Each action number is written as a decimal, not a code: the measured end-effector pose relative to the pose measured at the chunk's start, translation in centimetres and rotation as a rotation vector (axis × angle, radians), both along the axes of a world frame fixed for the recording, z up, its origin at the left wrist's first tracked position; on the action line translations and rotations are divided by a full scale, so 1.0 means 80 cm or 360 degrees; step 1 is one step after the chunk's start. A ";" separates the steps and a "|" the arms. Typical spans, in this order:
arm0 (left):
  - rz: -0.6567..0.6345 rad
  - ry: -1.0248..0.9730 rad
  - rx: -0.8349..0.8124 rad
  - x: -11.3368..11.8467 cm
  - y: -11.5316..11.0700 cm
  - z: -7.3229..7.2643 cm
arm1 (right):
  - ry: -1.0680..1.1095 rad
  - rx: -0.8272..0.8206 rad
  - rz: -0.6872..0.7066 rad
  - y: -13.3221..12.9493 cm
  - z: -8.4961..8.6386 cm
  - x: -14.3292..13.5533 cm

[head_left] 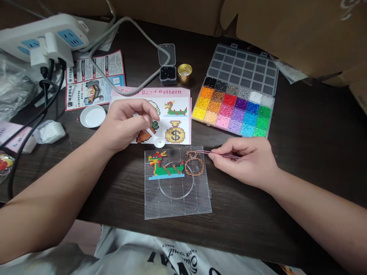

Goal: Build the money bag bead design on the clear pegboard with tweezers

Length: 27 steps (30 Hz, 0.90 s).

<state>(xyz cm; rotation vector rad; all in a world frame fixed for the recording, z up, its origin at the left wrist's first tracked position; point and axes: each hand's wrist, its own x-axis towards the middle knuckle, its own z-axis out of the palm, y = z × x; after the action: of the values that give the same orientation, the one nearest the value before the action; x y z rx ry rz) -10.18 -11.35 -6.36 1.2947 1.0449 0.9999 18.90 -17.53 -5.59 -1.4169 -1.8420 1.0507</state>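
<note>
My left hand (129, 124) pinches the handle of a small white spoon (159, 142) over the pattern sheet (155, 91); a tiny bit lies in its bowl. My right hand (243, 158) is closed on thin tweezers (226, 154), whose tips reach the top of a brown bead outline (194, 166) on the clear pegboard (174, 208). Left of that outline sits a bead dragon boat (169, 168) in green, red, yellow and blue. Printed on the sheet are a matching dragon boat and a money bag (175, 133).
An open bead case (235, 103) with many colours lies behind my right hand. Further back stand a small box of black beads (168, 73) and a gold cup (184, 73). At left are a white dish (93, 116), a bead bag (50, 131), a power strip (69, 32) and cables.
</note>
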 end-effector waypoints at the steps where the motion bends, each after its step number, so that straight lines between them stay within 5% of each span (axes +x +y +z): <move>1: -0.0001 0.0007 -0.0002 0.000 0.000 0.000 | 0.0004 -0.0007 0.0016 0.000 0.000 -0.001; 27: 0.0004 0.0009 0.0055 0.001 0.002 0.000 | -0.0032 -0.0007 0.0042 0.000 -0.001 0.001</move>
<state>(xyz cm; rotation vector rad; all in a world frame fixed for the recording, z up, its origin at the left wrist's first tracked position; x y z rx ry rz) -10.09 -11.22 -6.39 1.3257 1.0378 1.0205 18.97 -17.54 -5.68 -1.4137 -1.8788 1.0576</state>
